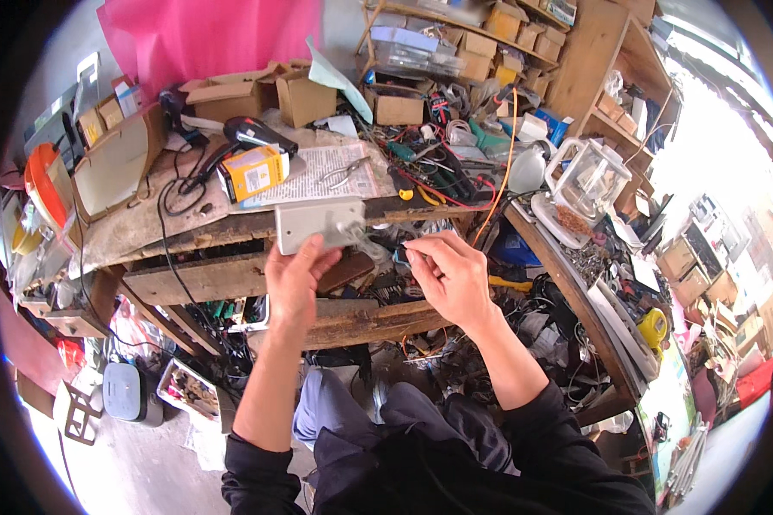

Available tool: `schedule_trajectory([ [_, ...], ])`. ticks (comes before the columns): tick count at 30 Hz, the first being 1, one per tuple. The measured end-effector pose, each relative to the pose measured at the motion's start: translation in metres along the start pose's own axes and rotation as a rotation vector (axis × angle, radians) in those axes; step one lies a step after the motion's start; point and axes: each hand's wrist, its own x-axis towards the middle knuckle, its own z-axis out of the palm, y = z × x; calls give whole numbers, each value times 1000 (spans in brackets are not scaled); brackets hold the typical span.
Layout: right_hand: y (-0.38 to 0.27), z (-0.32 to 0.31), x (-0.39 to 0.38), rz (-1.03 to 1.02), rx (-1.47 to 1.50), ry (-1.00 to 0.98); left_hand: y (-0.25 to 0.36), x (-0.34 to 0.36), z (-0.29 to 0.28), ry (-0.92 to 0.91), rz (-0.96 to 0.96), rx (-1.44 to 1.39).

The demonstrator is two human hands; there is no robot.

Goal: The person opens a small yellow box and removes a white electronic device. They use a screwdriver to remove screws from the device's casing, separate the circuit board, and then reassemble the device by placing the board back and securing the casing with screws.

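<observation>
My left hand (297,279) grips a light grey rectangular plastic case (311,223) from below, holding it up in front of the bench's front edge. A blurred translucent fitting or coiled lead (354,233) is at the case's right end. To the right of it my right hand (448,276) is closed, thumb and index finger pinched on something small and dark that I cannot make out. Behind the case, a yellow box (253,174) and metal pliers (343,172) lie on a printed sheet (318,159) on the bench.
The worn wooden bench (133,238) carries cardboard boxes (305,99), a black hot-air tool (260,136) and cables. An open drawer (369,319) holds clutter. A side bench (545,257) on the right bears a clear jug (591,176). A grey plastic container (133,395) stands on the floor at the lower left.
</observation>
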Motion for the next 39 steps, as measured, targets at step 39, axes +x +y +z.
schedule_trajectory([
  [39,160,16,-78,757,-434,-868,30,152,-42,-330,-143,154],
])
